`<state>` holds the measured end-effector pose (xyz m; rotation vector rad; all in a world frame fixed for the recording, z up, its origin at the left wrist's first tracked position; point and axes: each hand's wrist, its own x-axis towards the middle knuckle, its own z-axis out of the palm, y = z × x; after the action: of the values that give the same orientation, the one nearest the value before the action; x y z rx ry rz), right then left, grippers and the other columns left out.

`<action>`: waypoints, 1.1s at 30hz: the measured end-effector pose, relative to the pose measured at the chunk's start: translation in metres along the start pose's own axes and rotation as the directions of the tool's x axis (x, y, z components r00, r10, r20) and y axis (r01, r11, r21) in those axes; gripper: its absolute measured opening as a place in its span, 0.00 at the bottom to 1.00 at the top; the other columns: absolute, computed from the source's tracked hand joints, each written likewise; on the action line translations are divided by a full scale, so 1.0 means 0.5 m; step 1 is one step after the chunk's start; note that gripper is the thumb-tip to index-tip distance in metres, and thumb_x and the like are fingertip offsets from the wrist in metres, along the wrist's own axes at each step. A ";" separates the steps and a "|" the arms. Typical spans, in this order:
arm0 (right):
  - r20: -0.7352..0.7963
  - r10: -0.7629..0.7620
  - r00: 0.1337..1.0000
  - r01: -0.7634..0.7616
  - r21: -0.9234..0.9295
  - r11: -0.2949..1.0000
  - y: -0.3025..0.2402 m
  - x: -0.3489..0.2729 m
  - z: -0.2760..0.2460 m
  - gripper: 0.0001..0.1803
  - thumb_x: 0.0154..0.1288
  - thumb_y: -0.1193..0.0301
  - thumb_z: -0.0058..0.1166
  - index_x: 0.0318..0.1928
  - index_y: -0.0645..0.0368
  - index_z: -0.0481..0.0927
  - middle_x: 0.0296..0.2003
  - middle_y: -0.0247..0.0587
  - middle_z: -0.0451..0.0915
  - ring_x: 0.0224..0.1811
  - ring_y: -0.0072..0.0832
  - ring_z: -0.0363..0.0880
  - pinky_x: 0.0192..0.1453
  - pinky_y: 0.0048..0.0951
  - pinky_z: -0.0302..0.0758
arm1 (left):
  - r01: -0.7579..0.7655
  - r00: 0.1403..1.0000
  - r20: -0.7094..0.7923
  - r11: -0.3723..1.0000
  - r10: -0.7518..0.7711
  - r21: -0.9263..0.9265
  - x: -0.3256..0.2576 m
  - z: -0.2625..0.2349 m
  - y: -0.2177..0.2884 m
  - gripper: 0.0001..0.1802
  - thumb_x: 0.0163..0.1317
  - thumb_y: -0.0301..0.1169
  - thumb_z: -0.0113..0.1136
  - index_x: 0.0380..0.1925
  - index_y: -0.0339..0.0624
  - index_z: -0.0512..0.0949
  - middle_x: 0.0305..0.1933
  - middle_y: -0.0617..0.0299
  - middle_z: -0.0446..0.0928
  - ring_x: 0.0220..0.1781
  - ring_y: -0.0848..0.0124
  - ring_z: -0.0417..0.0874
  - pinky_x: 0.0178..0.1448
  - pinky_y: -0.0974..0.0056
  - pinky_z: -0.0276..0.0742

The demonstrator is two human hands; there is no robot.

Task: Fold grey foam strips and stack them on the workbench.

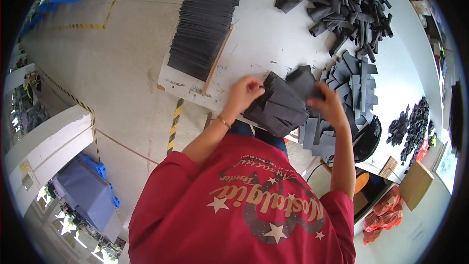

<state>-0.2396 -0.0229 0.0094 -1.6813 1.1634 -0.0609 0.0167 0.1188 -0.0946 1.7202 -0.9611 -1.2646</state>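
Red T-shirt (229,205): fills the foreground, its printed chest lettering in pale gold and dark script – upside down from this view – with white stars scattered around it.
Left hand (245,93): thumb and fingertips drawn close at the left edge of the black pieces; whether a flap is caught between them, I cannot tell. A thin bracelet (224,121) circles the wrist.
Right hand (328,106): slightly blurred, thumb reaching in from the right over the same pieces; its fingers' grip cannot be made out.
Black pieces (285,112): a loose, overlapping bunch between the two hands, at the near edge of the white surface (264,34), above the person's lap.
Progress: probably mid-batch – the packed row of black pieces (205,24) beside a wooden strip (217,61) looks orderly, while the heap of black rolls (342,5) and the scattered flat pieces (349,80) lie unsorted. Which are done and which remain is not certain.
Far right: small dark clumps (415,127) on the surface; red plastic bags (387,213) lower down, beyond its edge.
Markings: dark handwritten strokes near the surface's left corner, too small to read; no brand label can be made out on the black pieces.
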 end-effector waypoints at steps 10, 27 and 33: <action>0.210 -0.175 0.962 0.255 -0.462 0.850 0.029 -0.080 0.151 0.40 0.55 0.75 0.64 0.68 0.65 0.61 0.55 0.56 0.67 0.57 0.52 0.70 0.61 0.43 0.68 | -0.118 0.964 -0.229 0.988 0.138 0.097 -0.095 0.070 -0.023 0.22 0.47 0.25 0.71 0.46 0.43 0.79 0.41 0.56 0.74 0.40 0.60 0.78 0.45 0.60 0.77; 0.300 0.092 0.949 -0.101 0.016 0.995 0.139 0.036 0.088 0.30 0.60 0.71 0.63 0.61 0.69 0.70 0.52 0.41 0.72 0.56 0.31 0.70 0.62 0.28 0.66 | -0.505 0.794 -0.158 0.781 0.588 0.367 -0.185 0.181 -0.041 0.15 0.54 0.24 0.61 0.43 0.39 0.80 0.47 0.59 0.76 0.49 0.61 0.75 0.53 0.61 0.73; 0.348 0.165 0.923 -0.231 0.158 0.960 0.146 0.036 0.078 0.29 0.63 0.70 0.60 0.62 0.69 0.69 0.55 0.41 0.72 0.58 0.27 0.69 0.63 0.26 0.66 | -0.413 0.807 -0.155 0.732 0.570 0.542 -0.175 0.199 -0.007 0.18 0.54 0.28 0.61 0.47 0.38 0.80 0.53 0.62 0.76 0.55 0.63 0.71 0.56 0.60 0.68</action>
<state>-0.2569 -0.0071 -0.0721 -1.3295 1.0281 0.2222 -0.0982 0.1840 -0.0845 1.7733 -1.5078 -0.3854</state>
